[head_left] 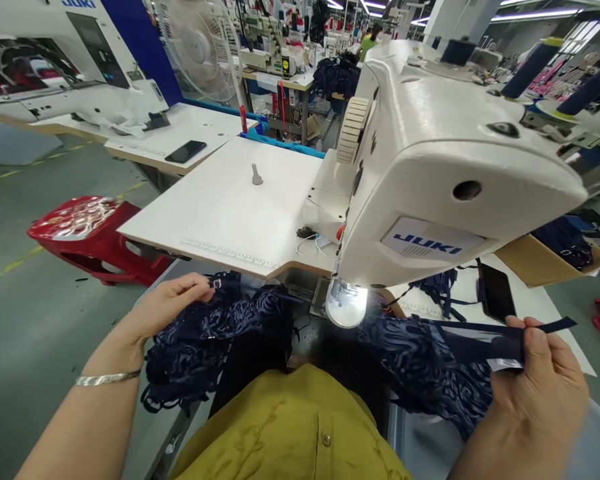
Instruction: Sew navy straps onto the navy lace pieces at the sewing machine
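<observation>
My left hand [173,300] pinches a navy bra strap beside a small pale slider [216,283], at the edge of a heap of navy patterned bras [195,353]. On the other side, my right hand [543,380] grips the navy band [485,341] of a patterned bra [430,360]. A narrow end of tape [560,325] sticks out past my fingers, and a whitish piece shows under the band. Between my hands, the sewing machine head [460,187] stands with its lamp [347,303] lit. The machine head hides the needle.
A white table [230,200] with a grey peg-like part [257,175] spreads ahead. Navy straps [443,290] and a phone [497,290] lie to the right, near a cardboard box [555,257]. A red stool [100,233] and a fan [197,50] stand left.
</observation>
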`<state>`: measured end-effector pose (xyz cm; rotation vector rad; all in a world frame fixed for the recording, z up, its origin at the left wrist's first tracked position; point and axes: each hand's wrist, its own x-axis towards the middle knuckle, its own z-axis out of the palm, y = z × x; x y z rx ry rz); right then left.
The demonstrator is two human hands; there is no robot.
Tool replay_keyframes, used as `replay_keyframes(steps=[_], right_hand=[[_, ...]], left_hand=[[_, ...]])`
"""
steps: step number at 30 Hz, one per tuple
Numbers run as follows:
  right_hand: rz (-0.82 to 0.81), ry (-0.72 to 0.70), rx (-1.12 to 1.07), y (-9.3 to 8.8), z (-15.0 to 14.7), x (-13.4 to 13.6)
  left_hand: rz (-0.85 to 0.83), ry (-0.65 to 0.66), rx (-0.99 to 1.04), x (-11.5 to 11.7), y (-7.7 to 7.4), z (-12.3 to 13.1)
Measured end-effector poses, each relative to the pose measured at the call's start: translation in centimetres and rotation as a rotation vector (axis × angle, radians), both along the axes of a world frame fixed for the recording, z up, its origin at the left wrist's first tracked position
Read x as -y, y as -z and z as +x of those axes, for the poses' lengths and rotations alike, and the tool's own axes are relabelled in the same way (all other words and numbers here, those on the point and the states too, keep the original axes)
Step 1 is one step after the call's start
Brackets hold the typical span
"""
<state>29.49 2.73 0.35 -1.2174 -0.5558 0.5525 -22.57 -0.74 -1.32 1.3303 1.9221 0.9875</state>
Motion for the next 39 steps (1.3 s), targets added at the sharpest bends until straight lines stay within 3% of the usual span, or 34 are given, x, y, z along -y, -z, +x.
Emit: replay_keyframes(steps=[4,7,10,13,15,18,24,33,36,39], right_hand=[[-0.019,-0.074,0.044,-0.2,-3.6,1.0],[-0.092,-0.180,0.244,0.2,-6.4,2.5],[-0.144,-0.454,0.603,0.5,-9.3,3.8],[-0.047,-0.697,0.889,0.3,-12.0,4.4],[0.042,-0.734,1.019,0.1,-13.3,4.4],[0.103,-0.737,1.174,0.2,-14.3,4.4],[0.174,-0.603,1.364,0.6,-14.5,4.5],[0.124,-0.526,1.369,0.6,-15.7,4.5],[0.135,-0.604,1.303,0.6,-15.5,4.4],[0.164,-0.778,1.256,0.3,-14.7,4.4]], left_hand=[[0.237,-0.163,0.256,-1.6,0.3,1.3],[0.291,-0.146,0.405,-2.2,-0.4,4.3],[0.204,0.048,0.518,-1.8,-1.0,9.4],[-0.052,0.427,0.576,-0.8,-1.2,14.7],[-0.144,0.564,0.491,-0.3,-1.3,17.2],[-0.100,0.594,0.279,0.2,-1.7,18.9],[0.179,0.683,-0.087,0.6,-2.8,19.7],[0.669,0.678,-0.858,1.2,-1.6,20.2],[0.670,0.675,-0.945,1.2,-1.6,20.3],[0.688,0.682,-0.943,1.2,-1.6,20.2]])
